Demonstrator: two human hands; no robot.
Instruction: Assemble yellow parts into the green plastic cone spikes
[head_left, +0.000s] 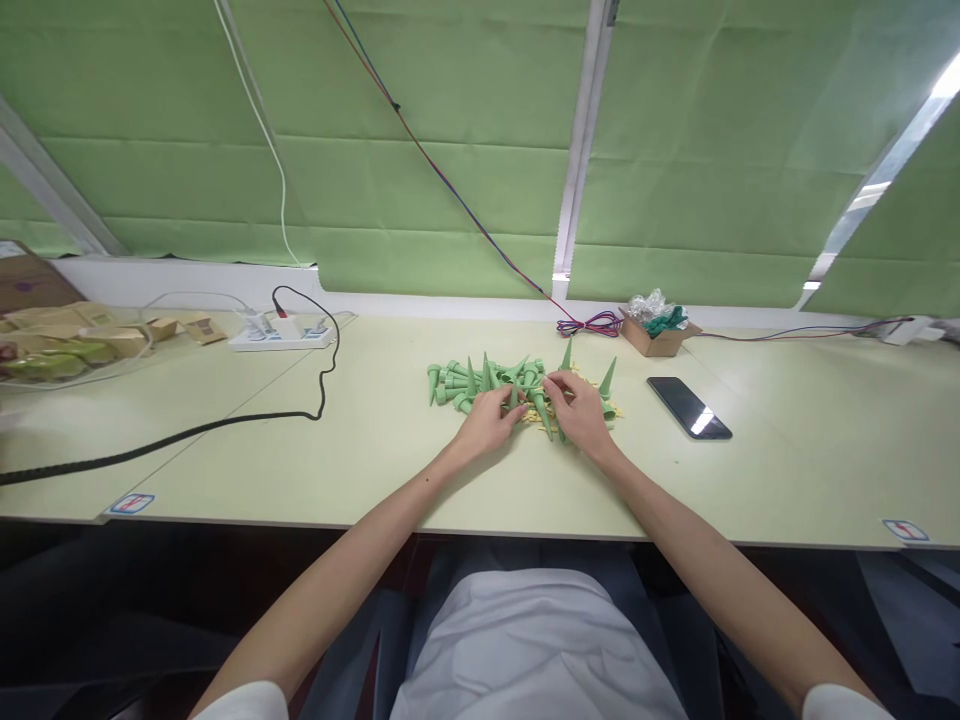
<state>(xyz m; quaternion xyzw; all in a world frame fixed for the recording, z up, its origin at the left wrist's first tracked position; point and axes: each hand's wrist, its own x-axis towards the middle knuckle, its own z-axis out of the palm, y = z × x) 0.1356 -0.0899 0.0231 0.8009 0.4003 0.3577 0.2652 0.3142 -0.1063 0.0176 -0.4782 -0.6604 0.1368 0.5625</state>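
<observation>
A heap of green plastic cone-shaped spikes [455, 382] lies on the pale table, several of them pointing upward. My left hand [487, 424] is at the heap's front, thumb and fingers closed around a green spike [514, 395]. Close to its right, my right hand [579, 412] bends over the heap with thumb and forefinger pinched together. What sits in that pinch is too small to make out. Just beside those fingertips another green spike [543, 412] slants point-down toward me. Small yellow pieces [618, 411] are scattered under and around my right hand.
To the right lies a black phone [689, 408]. Behind it stands a small cardboard box [652, 340] with clear plastic and green material. A power strip [281, 337] with a black cable [225, 424] is at left, near yellowish packages [82, 340]. Coiled wires [592, 325] rest at the back.
</observation>
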